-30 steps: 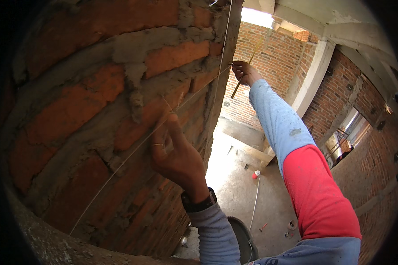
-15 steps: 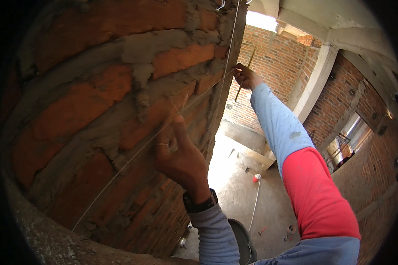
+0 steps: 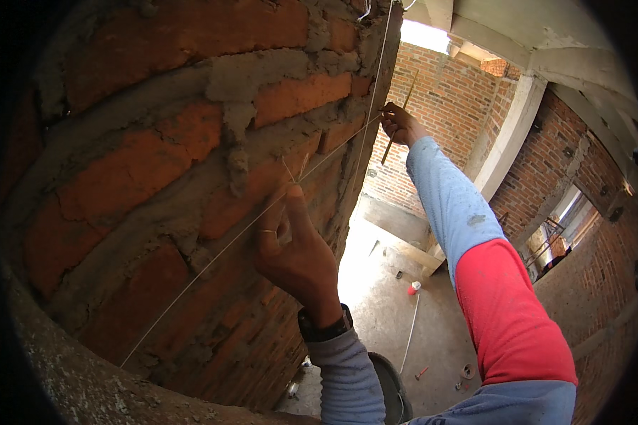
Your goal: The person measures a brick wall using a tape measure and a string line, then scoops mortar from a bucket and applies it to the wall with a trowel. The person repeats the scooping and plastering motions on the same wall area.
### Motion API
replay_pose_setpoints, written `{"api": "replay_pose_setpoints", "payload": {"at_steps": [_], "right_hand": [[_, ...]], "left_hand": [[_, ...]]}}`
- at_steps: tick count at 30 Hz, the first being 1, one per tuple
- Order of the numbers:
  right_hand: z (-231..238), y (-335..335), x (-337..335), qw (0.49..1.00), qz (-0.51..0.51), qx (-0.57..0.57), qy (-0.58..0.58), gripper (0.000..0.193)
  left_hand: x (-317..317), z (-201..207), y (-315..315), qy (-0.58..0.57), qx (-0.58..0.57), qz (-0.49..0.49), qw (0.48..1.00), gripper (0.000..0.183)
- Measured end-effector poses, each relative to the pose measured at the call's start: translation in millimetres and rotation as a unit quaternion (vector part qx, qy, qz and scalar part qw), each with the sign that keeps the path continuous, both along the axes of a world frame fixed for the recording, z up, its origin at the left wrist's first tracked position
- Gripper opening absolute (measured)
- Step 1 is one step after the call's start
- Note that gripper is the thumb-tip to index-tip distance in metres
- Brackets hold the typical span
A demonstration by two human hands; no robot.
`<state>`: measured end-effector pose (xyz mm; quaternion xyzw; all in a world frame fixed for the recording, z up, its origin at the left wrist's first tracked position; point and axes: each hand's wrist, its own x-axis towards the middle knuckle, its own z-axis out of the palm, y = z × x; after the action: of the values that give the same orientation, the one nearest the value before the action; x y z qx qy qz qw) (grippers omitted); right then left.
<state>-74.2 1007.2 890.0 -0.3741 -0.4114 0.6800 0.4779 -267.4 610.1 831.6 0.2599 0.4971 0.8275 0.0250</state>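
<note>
A thin white string (image 3: pixel 205 265) slants across the brick wall (image 3: pixel 135 166) from lower left to the wall's far edge. My left hand (image 3: pixel 298 258) is closed, its thumb and finger pinching the string where short loose ends stick up. Farther out, my right hand (image 3: pixel 402 126) is closed beside the wall's edge, where the slanting string meets an upright string (image 3: pixel 383 57). A thin yellowish stick (image 3: pixel 388 150) shows above and below the right hand and appears to be held in it. Its fingertips are too small to make out clearly.
Well below lies a concrete floor (image 3: pixel 432 340) with a red-and-white object (image 3: pixel 414 287), a roll (image 3: pixel 468 370) and small tools. A rough ledge (image 3: pixel 85 389) runs along the lower left. Across stand a pale column (image 3: pixel 507 134), brick walls and a window opening (image 3: pixel 563 219).
The whole view has shifted slightly, with the wall and both hands a little farther right. My left hand keeps its pinch on the string, and my right hand stays by the wall's edge.
</note>
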Motion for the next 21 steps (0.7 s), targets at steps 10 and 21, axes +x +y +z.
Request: {"api": "replay_pose_setpoints", "payload": {"at_steps": [10,21], "right_hand": [[5,-10,4,1.0,-0.014,0.011,-0.013,0.016],[2,-10,8,1.0,-0.006,0.01,-0.003,0.014]], "left_hand": [[-2,-1,1,0.013,-0.011,0.0,1.0,0.034],[-1,-1,0,0.023,0.011,-0.008,1.0,0.033]]}}
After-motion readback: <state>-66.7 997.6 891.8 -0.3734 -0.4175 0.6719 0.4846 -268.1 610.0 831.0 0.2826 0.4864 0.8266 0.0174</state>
